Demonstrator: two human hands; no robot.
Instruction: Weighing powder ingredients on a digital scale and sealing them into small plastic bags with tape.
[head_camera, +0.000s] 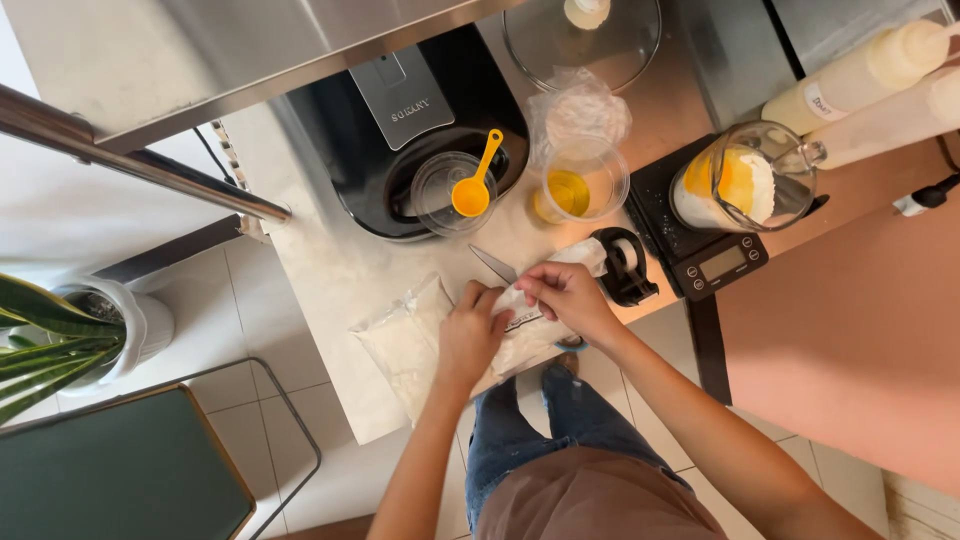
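At the table's (330, 270) edge, both hands, left (470, 335) and right (565, 295), gripped a small plastic bag (525, 335) of white powder, apparently sealing it; next came a firm press.

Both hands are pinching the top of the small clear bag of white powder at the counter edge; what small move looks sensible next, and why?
Probably pull the bag's top apart: the left hand and right hand each grip the mouth of the small bag, which looks closed.
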